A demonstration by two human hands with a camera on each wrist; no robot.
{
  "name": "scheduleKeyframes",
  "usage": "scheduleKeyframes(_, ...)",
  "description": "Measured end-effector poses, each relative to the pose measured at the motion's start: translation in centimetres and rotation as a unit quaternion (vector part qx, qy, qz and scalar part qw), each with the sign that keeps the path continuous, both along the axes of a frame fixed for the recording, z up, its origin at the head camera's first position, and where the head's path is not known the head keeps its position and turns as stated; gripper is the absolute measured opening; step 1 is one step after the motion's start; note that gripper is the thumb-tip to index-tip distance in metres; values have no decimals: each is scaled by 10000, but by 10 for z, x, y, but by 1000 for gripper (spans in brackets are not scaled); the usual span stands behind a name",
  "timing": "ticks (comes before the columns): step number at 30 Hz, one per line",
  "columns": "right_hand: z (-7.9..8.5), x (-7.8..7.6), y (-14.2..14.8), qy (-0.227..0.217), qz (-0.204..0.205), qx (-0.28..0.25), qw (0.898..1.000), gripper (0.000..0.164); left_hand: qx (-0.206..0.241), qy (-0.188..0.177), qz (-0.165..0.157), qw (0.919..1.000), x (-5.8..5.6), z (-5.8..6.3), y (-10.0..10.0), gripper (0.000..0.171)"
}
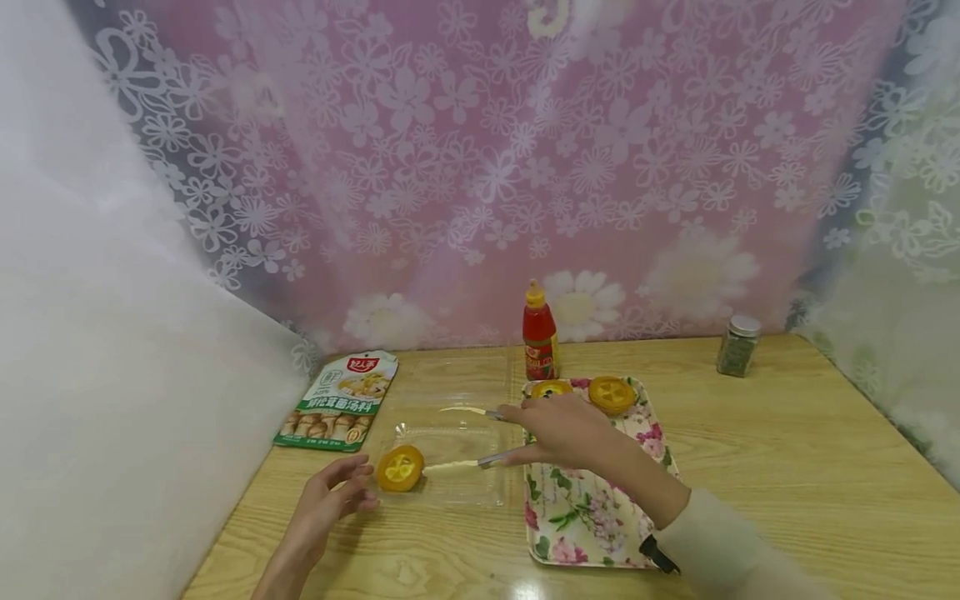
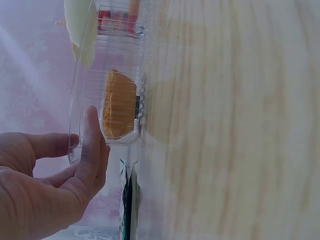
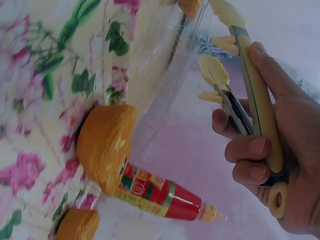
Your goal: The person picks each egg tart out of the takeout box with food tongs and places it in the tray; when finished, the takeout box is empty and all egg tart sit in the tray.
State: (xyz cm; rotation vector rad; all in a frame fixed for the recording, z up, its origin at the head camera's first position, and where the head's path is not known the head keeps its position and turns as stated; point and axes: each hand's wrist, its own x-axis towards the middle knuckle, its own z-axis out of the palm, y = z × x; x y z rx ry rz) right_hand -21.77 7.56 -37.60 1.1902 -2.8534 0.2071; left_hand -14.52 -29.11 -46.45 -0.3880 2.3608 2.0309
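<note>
My left hand (image 1: 322,502) is at the left side of a clear plastic box (image 1: 465,497). In the left wrist view its thumb and fingers (image 2: 89,145) pinch the box's rim. An egg tart (image 1: 400,468) sits inside, at the box's left end. My right hand (image 1: 572,433) grips cream-tipped tongs (image 3: 262,107) above the box and the tray's left edge. The tongs' arms are spread apart, with nothing between their tips. On the floral tray (image 1: 555,504), another tart (image 1: 611,395) lies at the back right; a further tart (image 1: 551,388) is partly hidden by my right hand.
A red sauce bottle (image 1: 538,340) with a yellow cap stands behind the tray. The green and white food pouch (image 1: 337,404) lies left of the box. At the back right is a small lidded jar (image 1: 738,346). A floral curtain (image 1: 480,208) closes off the table's far edge.
</note>
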Motion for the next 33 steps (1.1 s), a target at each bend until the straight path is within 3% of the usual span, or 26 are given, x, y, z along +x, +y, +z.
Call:
scheduleKeyframes(11,-20,-5,-38,470,437,106,9979,69,-51,40,30,10000,0,-1,0,40)
scheduleKeyframes(20,-25,-2,-61,644,235,381,9969,71,-6,-6,75,10000,0,0,1,41)
scheduleKeyframes(33,-33,-3,-82,323,238,261,9989,61,-5,-8,50,10000,1,-1,1,41)
